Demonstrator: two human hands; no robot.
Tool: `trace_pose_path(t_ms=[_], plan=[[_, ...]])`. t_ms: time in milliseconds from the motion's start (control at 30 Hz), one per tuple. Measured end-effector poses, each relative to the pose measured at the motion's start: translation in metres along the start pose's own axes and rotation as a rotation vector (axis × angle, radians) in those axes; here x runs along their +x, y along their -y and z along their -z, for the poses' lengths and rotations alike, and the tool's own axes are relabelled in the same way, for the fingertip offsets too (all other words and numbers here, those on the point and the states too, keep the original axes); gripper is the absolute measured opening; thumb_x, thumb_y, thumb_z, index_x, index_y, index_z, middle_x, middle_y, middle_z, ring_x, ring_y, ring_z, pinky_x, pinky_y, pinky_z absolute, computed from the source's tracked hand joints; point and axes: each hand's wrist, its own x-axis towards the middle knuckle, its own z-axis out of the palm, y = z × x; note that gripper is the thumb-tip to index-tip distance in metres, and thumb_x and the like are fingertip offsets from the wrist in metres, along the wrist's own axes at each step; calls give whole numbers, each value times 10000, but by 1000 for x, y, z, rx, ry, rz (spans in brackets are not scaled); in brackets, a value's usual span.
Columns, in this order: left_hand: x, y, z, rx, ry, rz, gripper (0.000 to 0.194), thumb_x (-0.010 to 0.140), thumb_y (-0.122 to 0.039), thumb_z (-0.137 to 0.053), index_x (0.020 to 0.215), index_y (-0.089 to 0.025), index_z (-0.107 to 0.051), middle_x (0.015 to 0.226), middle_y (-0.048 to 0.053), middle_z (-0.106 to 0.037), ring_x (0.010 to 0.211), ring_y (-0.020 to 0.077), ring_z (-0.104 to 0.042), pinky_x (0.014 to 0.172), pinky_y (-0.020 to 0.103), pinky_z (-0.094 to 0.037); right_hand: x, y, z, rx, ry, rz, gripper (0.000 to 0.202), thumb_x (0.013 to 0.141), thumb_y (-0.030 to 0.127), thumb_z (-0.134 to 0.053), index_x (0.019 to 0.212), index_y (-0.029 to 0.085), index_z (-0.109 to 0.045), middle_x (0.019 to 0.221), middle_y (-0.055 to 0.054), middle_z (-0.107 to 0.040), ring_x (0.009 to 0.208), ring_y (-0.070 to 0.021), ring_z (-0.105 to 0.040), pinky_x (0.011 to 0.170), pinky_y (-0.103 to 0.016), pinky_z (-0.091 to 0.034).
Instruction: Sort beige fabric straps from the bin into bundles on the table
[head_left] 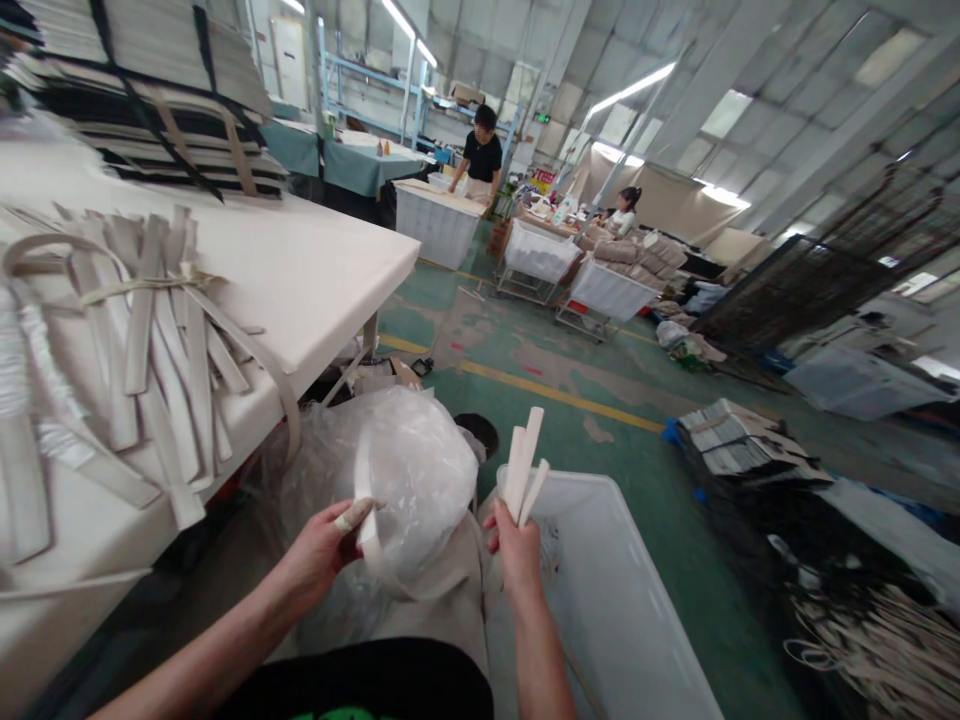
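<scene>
My left hand, with a wrapped finger, is closed on a pale fabric strip that stands up and curves below the grip. A few flat cream strips stick up out of my closed right hand. That hand is over the near left rim of a white plastic bin. Behind my left hand bulges a clear plastic bag. On the table to the left lies a tied bundle of similar strips, some hanging over the edge.
The cream-covered table fills the left, bearing a strapped fabric stack. Strapped bundles and a pile of thin strips lie on the right. Two people are farther back, near white wheeled bins.
</scene>
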Motion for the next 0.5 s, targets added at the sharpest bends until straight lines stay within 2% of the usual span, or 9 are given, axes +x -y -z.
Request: trace_pose_path(t_ms=[67, 133, 200, 300, 400, 500], plan=[[-1, 17, -2, 44, 41, 58, 572, 499, -617, -901, 793, -143, -774, 631, 7, -624, 552, 114, -483, 547, 229, -436, -4, 6, -8, -31, 144, -29, 468, 789, 564, -602, 580, 151, -671, 327, 26, -451, 310, -110, -409, 371, -221, -339], [-3, 37, -9, 115, 122, 114, 578, 519, -650, -876, 751, -133, -756, 585, -1, -589, 531, 108, -452, 536, 225, -405, -15, 13, -24, -39, 348, -22, 435, 810, 532, -605, 674, 134, -717, 399, 13, -534, 305, -96, -402, 353, -213, -321], [-7, 53, -16, 197, 205, 141, 587, 549, -678, -845, 724, -127, -744, 547, -10, -554, 510, 101, -414, 522, 222, -365, -26, 20, -43, -31, 447, 2, 366, 805, 486, -631, 762, 134, -725, 487, 5, -600, 311, -91, -415, 329, -206, -301], [-13, 66, -21, 290, 314, 147, 582, 580, -701, -812, 662, -132, -720, 524, -8, -538, 494, 106, -398, 509, 234, -326, -35, 26, -64, -33, 449, 3, 254, 766, 391, -665, 769, 139, -694, 498, 18, -582, 330, -98, -446, 314, -196, -306], [-17, 69, -17, 352, 401, 142, 575, 618, -698, -793, 581, -134, -684, 499, 10, -554, 477, 115, -427, 508, 244, -326, -34, 27, -67, -21, 432, -12, 224, 757, 362, -644, 754, 139, -665, 469, 37, -528, 321, -97, -429, 307, -193, -313], [-10, 63, -9, 214, 373, 176, 557, 670, -687, -769, 743, -135, -751, 654, 54, -685, 555, 143, -559, 571, 239, -424, -32, 21, -60, 4, 422, 0, 258, 750, 398, -648, 772, 141, -648, 452, 63, -457, 325, -96, -411, 302, -191, -316]])
